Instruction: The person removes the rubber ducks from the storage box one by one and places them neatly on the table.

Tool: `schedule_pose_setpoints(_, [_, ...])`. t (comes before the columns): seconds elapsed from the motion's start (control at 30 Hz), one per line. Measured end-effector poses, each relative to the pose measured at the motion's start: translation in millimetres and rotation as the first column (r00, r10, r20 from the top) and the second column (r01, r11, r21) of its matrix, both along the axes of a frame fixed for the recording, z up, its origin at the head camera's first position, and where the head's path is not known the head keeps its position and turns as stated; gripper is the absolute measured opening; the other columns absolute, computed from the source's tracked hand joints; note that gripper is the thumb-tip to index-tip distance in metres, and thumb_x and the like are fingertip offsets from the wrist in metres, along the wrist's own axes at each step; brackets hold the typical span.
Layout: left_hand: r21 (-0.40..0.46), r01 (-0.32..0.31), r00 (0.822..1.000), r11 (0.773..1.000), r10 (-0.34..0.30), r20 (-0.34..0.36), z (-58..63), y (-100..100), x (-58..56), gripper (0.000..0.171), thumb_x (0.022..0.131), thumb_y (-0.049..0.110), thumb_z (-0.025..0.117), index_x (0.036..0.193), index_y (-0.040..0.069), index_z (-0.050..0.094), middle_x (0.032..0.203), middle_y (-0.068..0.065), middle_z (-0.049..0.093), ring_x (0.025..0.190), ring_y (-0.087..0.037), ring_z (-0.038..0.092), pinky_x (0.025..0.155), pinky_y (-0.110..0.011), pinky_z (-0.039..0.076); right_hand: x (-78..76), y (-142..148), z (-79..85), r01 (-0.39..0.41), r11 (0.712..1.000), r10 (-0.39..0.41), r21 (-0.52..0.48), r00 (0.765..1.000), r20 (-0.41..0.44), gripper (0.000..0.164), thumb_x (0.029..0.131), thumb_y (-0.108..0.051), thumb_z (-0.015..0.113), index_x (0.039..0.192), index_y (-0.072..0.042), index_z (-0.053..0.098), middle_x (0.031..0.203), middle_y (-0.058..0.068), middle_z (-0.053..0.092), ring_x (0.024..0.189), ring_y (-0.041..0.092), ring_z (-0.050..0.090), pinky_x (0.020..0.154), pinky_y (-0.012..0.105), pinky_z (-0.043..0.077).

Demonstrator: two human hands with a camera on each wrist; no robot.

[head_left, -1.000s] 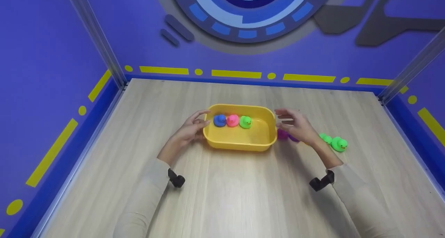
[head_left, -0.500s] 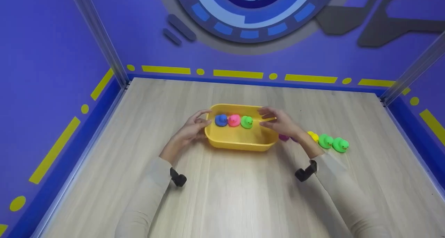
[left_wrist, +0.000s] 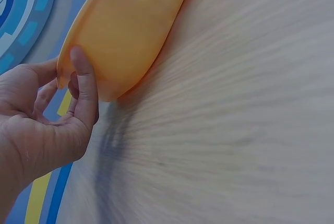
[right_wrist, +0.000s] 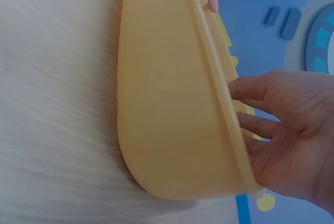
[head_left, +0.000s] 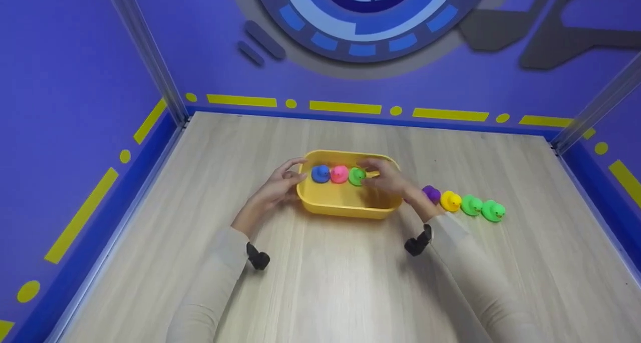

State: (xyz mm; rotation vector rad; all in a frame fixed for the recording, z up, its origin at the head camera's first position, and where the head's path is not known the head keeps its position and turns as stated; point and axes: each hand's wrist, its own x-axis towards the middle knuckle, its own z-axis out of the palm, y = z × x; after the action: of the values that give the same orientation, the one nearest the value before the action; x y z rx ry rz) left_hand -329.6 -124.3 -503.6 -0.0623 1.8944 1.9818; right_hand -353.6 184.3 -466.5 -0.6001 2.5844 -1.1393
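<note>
A yellow plastic basin [head_left: 345,210] sits mid-table with a blue toy duck [head_left: 320,174], a pink toy duck [head_left: 339,174] and a green toy duck [head_left: 357,177] in a row inside. My left hand [head_left: 275,185] pinches the basin's left rim; in the left wrist view the thumb [left_wrist: 83,78] lies along its outer wall. Over the right part of the basin reaches my right hand [head_left: 388,178], thumb and fingers parted beside the green duck. Whether they touch it cannot be told. In the right wrist view, the basin wall hides those fingertips.
Right of the basin, on the wooden table [head_left: 320,283], runs a row of toy ducks: a purple duck [head_left: 431,194], a yellow duck [head_left: 450,201] and two green ducks [head_left: 482,208]. The right forearm partly covers the row's left end. Blue-purple walls [head_left: 345,82] enclose the table's back and sides.
My right hand has moved left from outside the basin's right edge, over the rim, to beside the green duck inside. More of the outside row shows now. The left hand stays on the rim.
</note>
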Motion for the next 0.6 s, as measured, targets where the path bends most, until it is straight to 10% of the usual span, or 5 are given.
schedule_pose_setpoints(0.6, [-0.033, -0.006, 0.999, 0.999, 0.005, -0.037, -1.5, 1.9, 0.9, 0.047, 0.103, 0.021, 0.063, 0.148, 0.029, 0.051, 0.129, -0.020, 0.053, 0.106, -0.028, 0.064, 0.076, -0.030, 0.059, -5.5, -8.4, -11.7, 0.005, 0.989, 0.006, 0.149, 0.997, -0.078, 0.041, 0.086, 0.003, 0.075, 0.126, 0.001, 0.069, 0.122, 0.020, 0.068, 0.113, 0.037, 0.063, 0.101, 0.050, 0.052])
